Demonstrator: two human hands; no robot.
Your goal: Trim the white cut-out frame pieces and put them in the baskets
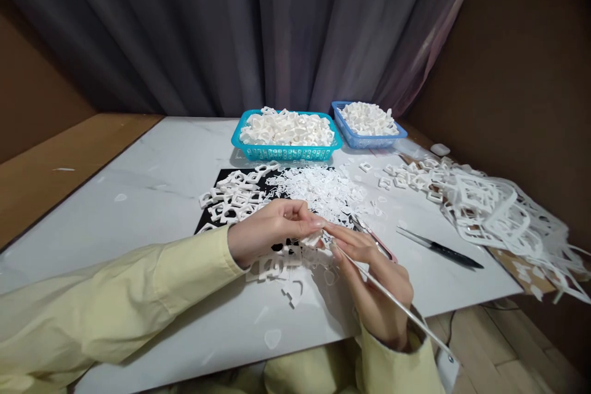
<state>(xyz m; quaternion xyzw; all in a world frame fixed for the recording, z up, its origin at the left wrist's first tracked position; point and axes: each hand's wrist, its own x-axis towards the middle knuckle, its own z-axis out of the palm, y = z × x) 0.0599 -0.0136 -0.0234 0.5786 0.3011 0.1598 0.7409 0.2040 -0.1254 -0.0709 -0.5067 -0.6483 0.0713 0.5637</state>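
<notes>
My left hand [279, 221] is closed in a pinch on a small white plastic piece [313, 239], partly hidden by the fingers. Meeting it from the right, my right hand [376, 268] has its fingertips at the same piece. A thin pale rod [392, 300] runs from the right fingers down past the wrist; its near end is among the fingers, and I cannot make out its kind. Beneath both hands lie white cut-out pieces [279, 265] and a heap of tiny white scraps [318, 188] on a black mat [210, 215].
A teal basket [290, 152] and a blue basket [369, 140], both full of white pieces, stand at the back. Black-handled tweezers [455, 255] lie right, near a tangle of white plastic frames [498, 209]. A pink-handled tool [381, 243] is partly behind my right hand.
</notes>
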